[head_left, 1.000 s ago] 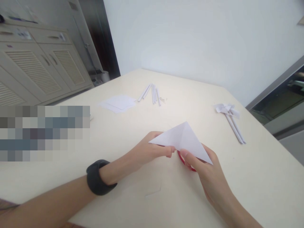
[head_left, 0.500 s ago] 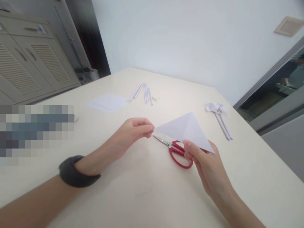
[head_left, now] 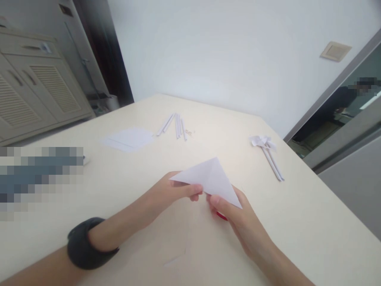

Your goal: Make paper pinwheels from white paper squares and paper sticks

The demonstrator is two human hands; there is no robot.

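A sheet of white paper (head_left: 208, 174), folded into a triangle with a crease down its middle, is held above the table between both hands. My left hand (head_left: 178, 190) pinches its lower edge left of the crease, thumb on the near side. My right hand (head_left: 229, 210) grips the same edge on the right, its thumb close to the left one. Beneath my right hand, only a bit of the scissors' red handle (head_left: 222, 216) shows; the rest is hidden by the hands and paper.
Flat white sheets (head_left: 127, 139) lie at the left back. Several rolled paper sticks (head_left: 177, 126) lie beside small rubber bands (head_left: 188, 132). Paper pinwheels (head_left: 263, 142) on sticks lie at the right. A paper scrap (head_left: 174, 260) is near the front. A person (head_left: 342, 99) appears beyond the opening.
My left hand has gone from beside the paper's left tip to gripping its lower edge. The paper and right hand have shifted left, now covering most of the scissors. The view has tilted slightly.
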